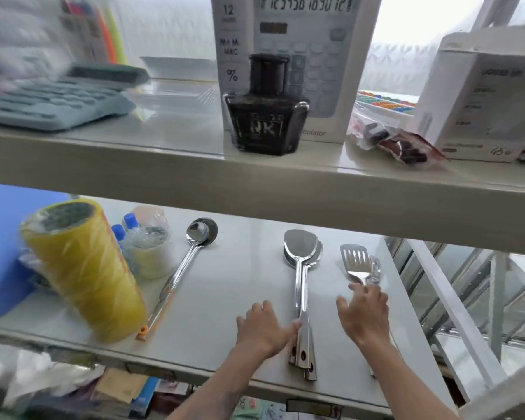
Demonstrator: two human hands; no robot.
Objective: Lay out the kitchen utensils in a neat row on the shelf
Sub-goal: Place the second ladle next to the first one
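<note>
Steel utensils lie on the lower shelf (234, 286), handles toward me. A ladle (191, 247) with an orange handle tip lies at the left, slanted. In the middle, a solid spatula (300, 262) rests on top of another similar one. A slotted turner (356, 262) lies at the right. My left hand (262, 328) rests flat on the shelf, its thumb touching the spatula handles. My right hand (364, 313) is spread over the slotted turner's handle, hiding most of it; no grip shows.
A yellow tape roll (82, 268), a smaller clear tape roll (149, 253) and blue-capped bottles (125, 228) crowd the shelf's left. The upper shelf (255, 174) overhangs, carrying a dark bottle (265, 113), calculator box (297, 56) and a white box (482, 98). A window grille (467, 298) is at right.
</note>
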